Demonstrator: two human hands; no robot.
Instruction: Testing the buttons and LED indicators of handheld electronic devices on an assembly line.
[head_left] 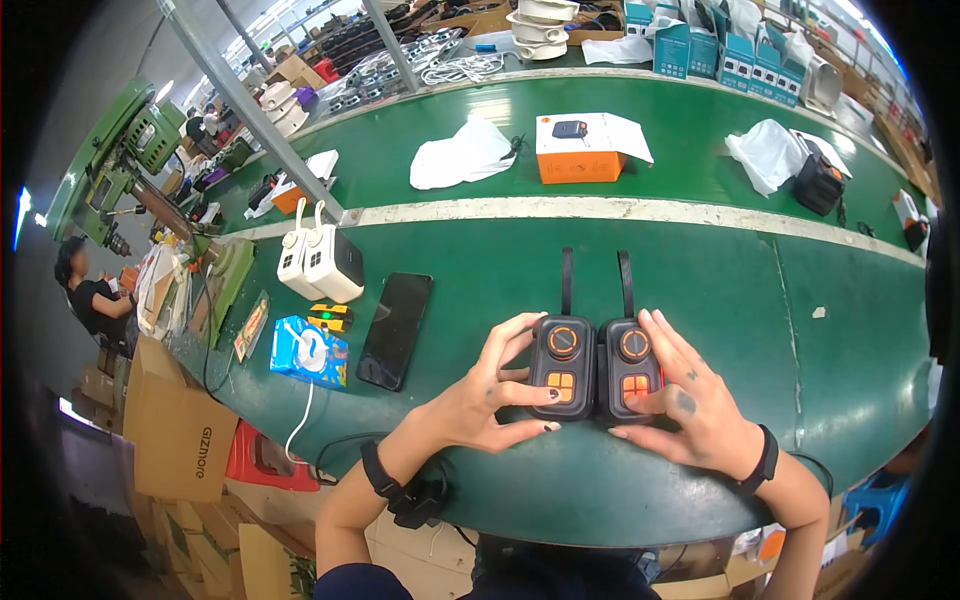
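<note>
Two black box-shaped devices with orange-ringed dials, orange buttons and strap loops stand side by side at the front of the green table. My left hand (484,393) grips the left black device (564,372), one finger on its orange button pad and the others along its side. Round the right black device (628,342) is my right hand (692,402), its thumb over the orange buttons and its fingers along the far right side. The devices sit close together, their straps pointing away from me. Left of my left hand lies a dark phone (396,331).
Two white strapped devices (334,262), a blue tissue pack (309,352) and a yellow-black gadget (331,318) stand at the left. Beyond a pale rail, a green belt (370,150) carries an orange-white box (578,160), white bags and another black device (820,184). A green drill press (130,140) stands far left.
</note>
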